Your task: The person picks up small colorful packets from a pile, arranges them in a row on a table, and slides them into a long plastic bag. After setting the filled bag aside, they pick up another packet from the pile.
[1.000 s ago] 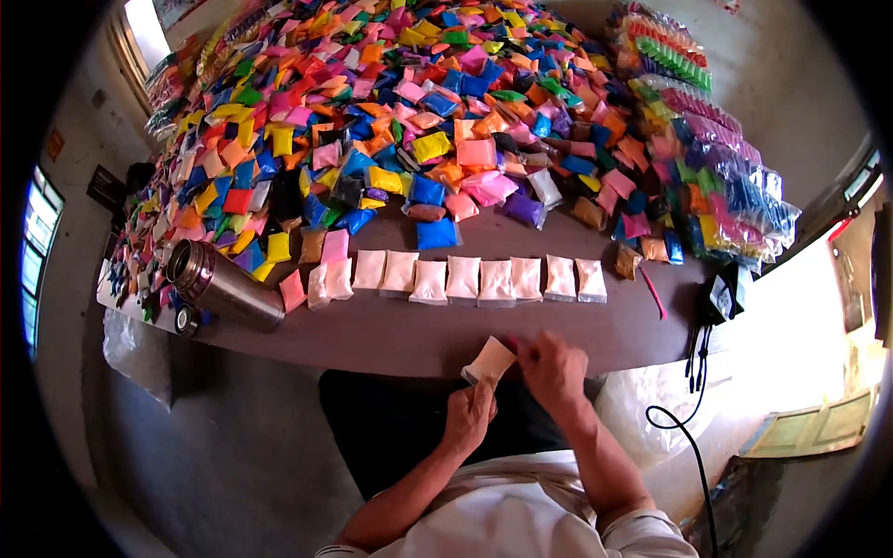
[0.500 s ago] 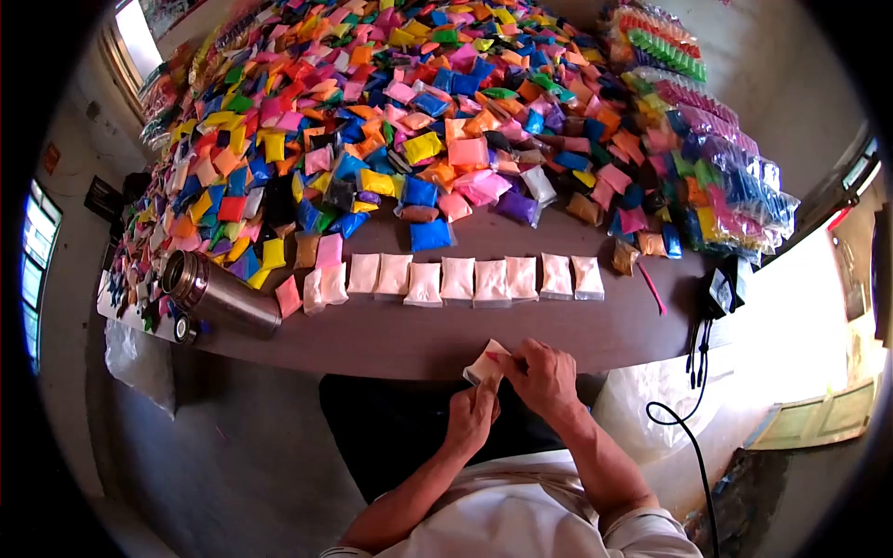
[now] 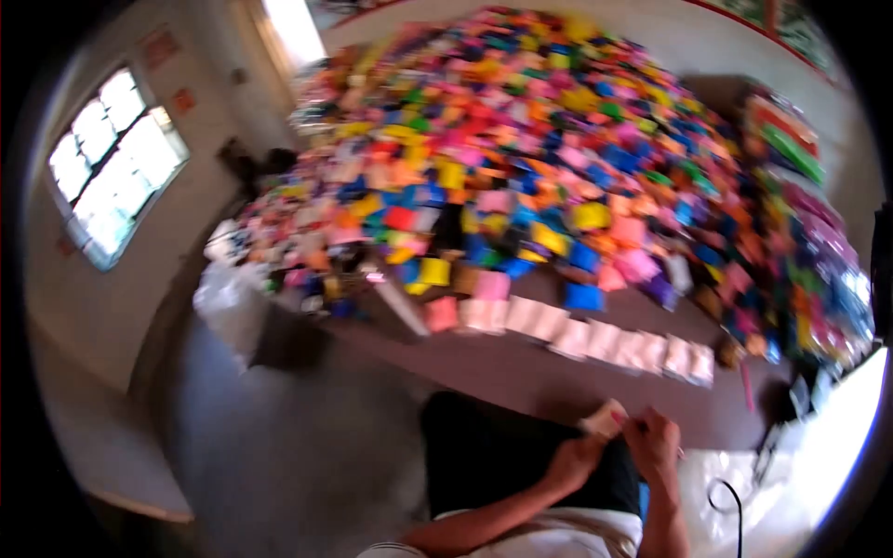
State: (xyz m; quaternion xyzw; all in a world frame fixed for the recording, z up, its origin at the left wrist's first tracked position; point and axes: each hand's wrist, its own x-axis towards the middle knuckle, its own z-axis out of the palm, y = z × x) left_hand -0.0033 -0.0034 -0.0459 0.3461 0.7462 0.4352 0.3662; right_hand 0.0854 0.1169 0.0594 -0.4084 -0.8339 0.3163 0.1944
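At the table's front edge, above my lap, my left hand [image 3: 579,459] is closed on the lower part of a small pale pink packet [image 3: 606,419]. My right hand [image 3: 653,439] is beside it, its fingers bent together at the packet's right side; blur hides what they pinch, if anything. A small red-pink spot shows on the packet near those fingers. Beyond the hands, a row of pale pink packets [image 3: 603,341] lies across the brown table [image 3: 502,372].
A large heap of colourful packets [image 3: 521,186] covers the back of the table. A metal flask [image 3: 395,302] lies at the left of the row, and a pink stick [image 3: 747,386] at the right. Clear plastic bags [image 3: 228,302] hang at the left edge. A black cable [image 3: 735,502] curls at the right.
The view has swung left and blurred, so the table and hands appear farther right and lower. Both hands stay together at the packet, the right hand's fingers now more upright.
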